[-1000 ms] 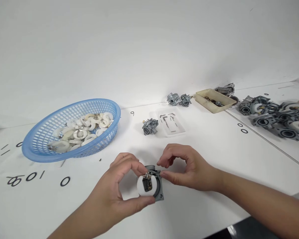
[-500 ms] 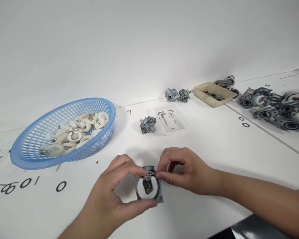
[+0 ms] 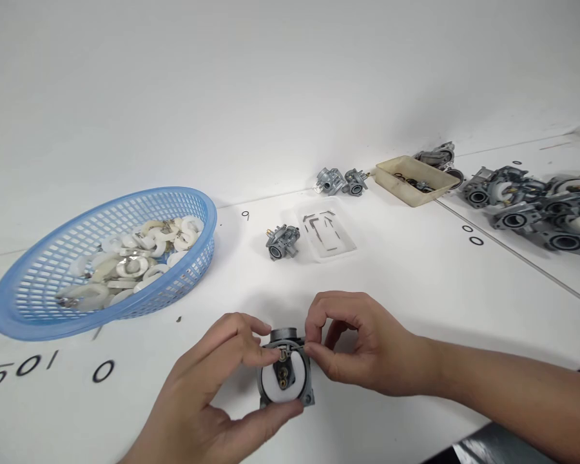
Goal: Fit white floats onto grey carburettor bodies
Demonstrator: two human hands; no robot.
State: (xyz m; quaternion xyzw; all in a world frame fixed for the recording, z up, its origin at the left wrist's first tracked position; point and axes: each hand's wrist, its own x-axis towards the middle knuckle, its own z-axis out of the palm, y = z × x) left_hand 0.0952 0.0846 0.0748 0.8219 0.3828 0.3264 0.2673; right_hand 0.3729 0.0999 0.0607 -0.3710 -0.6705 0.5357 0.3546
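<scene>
A grey metal carburetor [image 3: 310,394] with its bowl side facing up lies between my hands, low in the middle of the view. Inside its round opening sits a white C-shaped float [image 3: 294,380], around brass jets [image 3: 283,379]. My left hand [image 3: 222,380] grips the body, thumb along the near edge and fingers at the far side, one fingertip at the float's hinge. From the right, the thumb and forefinger of my right hand [image 3: 352,341] are pinched at the hinge's end, on what looks like a thin pin, mostly hidden by the fingertips.
At left stands a blue basket [image 3: 207,238] of white floats. Beyond my hands are another carburetor [image 3: 283,242] and a clear tray [image 3: 343,248] with thin pieces. Further back are two carburetors [image 3: 329,182], a cream bin [image 3: 396,187] of small parts, and piled carburetors [image 3: 517,219] at right.
The view has shifted a little, and the carburetor sits slightly lower in it. My left fingers have shifted slightly at the far side; my right hand keeps its pinch at the hinge.
</scene>
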